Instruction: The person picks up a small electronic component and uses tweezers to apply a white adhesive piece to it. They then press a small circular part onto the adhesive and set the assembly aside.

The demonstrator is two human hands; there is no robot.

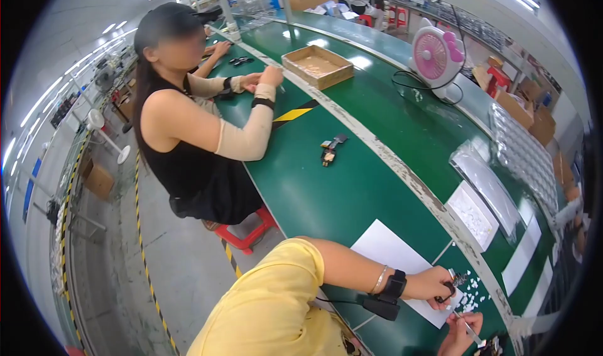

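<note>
My left hand [432,285], a dark band on its wrist, is closed on a small black part [446,291] with a metallic end, over the edge of a white paper sheet [384,246]. Just nearer, my right hand [461,336] grips a slim metal tool that looks like tweezers [468,328], its tip close to the left fingers. Small white pieces [471,296] lie scattered on the green bench beside both hands. More small dark parts [496,345] sit by my right hand, partly cut off by the picture's rim.
A co-worker [201,114] sits on a red stool [248,230] to the left. Small black assemblies [331,150] lie on the green bench [289,186]. Beyond a raised rail [377,143] are a shallow box [319,78], a pink fan [433,54], a white tray [468,227] and clear plastic trays [521,158].
</note>
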